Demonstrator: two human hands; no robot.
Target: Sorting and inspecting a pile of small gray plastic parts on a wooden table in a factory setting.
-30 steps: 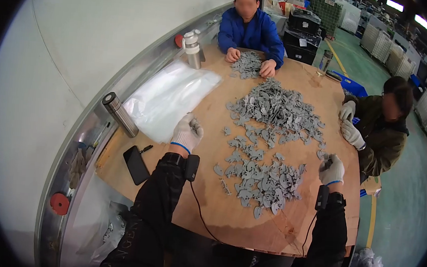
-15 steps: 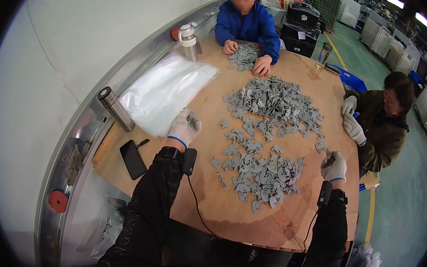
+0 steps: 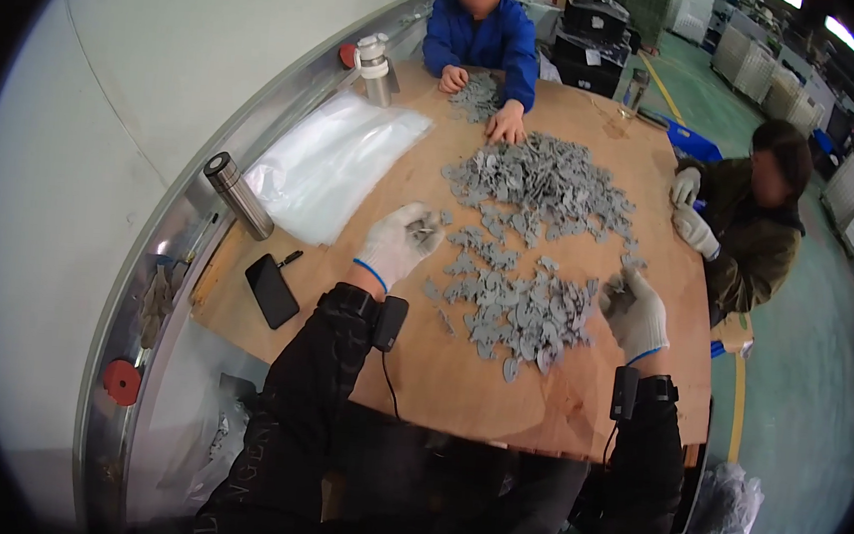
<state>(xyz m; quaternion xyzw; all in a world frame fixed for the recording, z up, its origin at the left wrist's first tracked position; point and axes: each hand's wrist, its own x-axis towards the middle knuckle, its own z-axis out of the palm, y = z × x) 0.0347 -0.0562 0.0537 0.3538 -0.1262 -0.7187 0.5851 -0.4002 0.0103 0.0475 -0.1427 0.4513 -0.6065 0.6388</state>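
Note:
My left hand, in a white knit glove with a blue cuff edge, is over the table left of the piles. Its fingers are curled around small flat grey parts, partly hidden by the glove. On the right side of the near pile is my right hand, gloved alike, its fingers bent inward with grey showing between them, seemingly more parts. Between my hands lies a loose near pile of flat, curved grey parts. A larger heap of such parts is just beyond it.
Left of the heaps lie clear plastic bags, a steel flask and a black phone. A white-topped bottle stands farther back. Opposite, a person in blue handles parts; at the right edge sits a gloved person.
Both my hands have moved inward toward the near pile, the left one rightward and slightly up, the right one leftward. The far person's hand has shifted to the heap's edge. The whole view has shifted slightly.

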